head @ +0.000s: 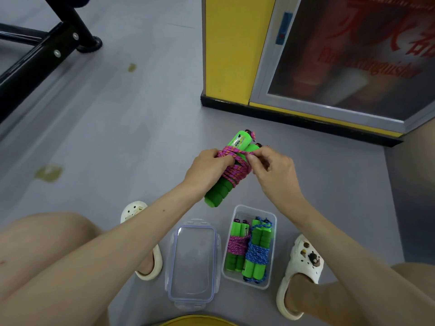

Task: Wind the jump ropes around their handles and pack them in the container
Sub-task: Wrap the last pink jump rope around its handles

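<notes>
Floor (141,137), close in: clear lid (193,262), and just beside it the container (256,209) holding two wound jump ropes (236,245), one pink-corded, one blue.

Above these: left hand (207,168) curled around a pair of green handles (217,191), fingertips hidden behind them. Right hand (274,168), fingers bent, pinches the pink cord (235,170) wrapped on the handles. Cord end not discernible.

Beyond: yellow cabinet (230,55), lettering blurred.

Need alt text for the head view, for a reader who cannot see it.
The left hand grips green handles wrapped in pink rope while the right hand pinches the rope. Below on the floor, a clear container holds a pink bundle and a blue bundle, its lid beside it.
</notes>
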Demonstrator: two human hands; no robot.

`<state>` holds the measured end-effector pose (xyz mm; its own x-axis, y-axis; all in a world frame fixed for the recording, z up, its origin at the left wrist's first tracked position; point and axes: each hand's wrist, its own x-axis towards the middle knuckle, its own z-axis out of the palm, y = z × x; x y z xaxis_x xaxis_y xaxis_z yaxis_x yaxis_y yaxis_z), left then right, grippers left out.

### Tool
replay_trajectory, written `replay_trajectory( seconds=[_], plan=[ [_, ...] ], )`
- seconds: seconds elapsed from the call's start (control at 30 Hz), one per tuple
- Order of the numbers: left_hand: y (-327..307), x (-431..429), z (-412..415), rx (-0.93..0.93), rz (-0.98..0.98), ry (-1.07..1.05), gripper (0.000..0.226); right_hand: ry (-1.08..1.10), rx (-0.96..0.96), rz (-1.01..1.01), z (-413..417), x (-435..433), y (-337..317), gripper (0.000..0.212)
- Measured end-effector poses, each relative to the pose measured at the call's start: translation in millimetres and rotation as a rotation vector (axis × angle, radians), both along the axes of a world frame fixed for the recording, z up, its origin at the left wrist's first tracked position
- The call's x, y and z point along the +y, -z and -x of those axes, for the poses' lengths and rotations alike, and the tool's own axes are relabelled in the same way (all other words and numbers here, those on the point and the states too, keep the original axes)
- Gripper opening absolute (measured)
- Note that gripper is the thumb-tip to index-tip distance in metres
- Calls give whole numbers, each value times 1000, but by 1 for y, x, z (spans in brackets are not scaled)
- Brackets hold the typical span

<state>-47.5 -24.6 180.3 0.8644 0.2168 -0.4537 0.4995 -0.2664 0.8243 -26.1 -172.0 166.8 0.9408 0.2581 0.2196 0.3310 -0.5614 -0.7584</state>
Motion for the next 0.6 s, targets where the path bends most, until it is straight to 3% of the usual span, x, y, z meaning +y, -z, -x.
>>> replay_trajectory(
  seconds=[0.23, 0.6],
  plan=[
    [5, -1, -4, -34, -192, 76, 22, 8, -87, 53, -2, -4, 1, 12],
    [6, -9, -1, -73, -323, 102, 22, 49, -206, 115, 5, 3, 4, 4]
  ],
)
